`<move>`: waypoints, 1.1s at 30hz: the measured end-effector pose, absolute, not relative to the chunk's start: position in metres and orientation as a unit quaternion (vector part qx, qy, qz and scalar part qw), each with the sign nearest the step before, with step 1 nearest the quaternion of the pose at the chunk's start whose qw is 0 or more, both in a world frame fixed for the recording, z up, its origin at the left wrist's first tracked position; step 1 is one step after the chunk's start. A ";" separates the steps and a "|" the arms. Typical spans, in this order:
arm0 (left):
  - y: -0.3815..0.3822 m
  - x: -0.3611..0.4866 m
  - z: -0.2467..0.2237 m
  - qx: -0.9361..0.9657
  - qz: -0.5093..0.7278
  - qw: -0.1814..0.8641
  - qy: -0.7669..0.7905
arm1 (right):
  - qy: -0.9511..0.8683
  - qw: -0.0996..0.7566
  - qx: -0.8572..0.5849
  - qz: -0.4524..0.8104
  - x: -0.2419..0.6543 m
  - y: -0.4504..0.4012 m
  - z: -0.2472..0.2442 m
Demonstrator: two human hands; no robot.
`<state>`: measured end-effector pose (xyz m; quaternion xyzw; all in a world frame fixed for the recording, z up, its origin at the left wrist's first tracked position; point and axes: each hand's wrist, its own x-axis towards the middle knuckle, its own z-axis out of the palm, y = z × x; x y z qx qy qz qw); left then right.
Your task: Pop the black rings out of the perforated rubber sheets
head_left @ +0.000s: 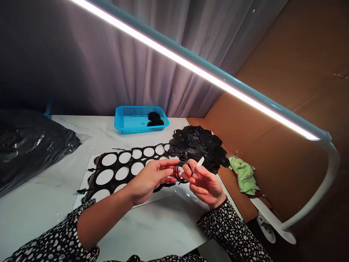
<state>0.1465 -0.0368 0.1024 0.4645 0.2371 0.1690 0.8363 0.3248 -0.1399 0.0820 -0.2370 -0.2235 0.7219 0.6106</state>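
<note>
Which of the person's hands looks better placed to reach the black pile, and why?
Probably the right hand: it is closer to the black pile, though it holds a small white item. The left hand is farther off, by the holed black sheet.

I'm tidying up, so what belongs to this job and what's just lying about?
Likely job:
thin black rings
slim white piece
round-holed black sheet
heaped black discs
blue perforated plastic basket

Likely lying about:
crumpled green cloth
shiny black plastic bag, contents unclear
</note>
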 end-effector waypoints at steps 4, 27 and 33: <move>-0.038 0.146 0.105 0.469 0.165 0.833 0.241 | -0.226 0.614 -0.233 0.719 0.325 -0.142 0.080; 0.077 0.221 0.041 0.921 0.095 0.266 0.269 | -0.478 0.695 -0.536 0.038 0.341 -0.181 0.131; 0.081 0.245 0.037 0.929 0.075 0.255 0.256 | -0.493 0.536 -0.671 0.139 0.331 -0.174 0.122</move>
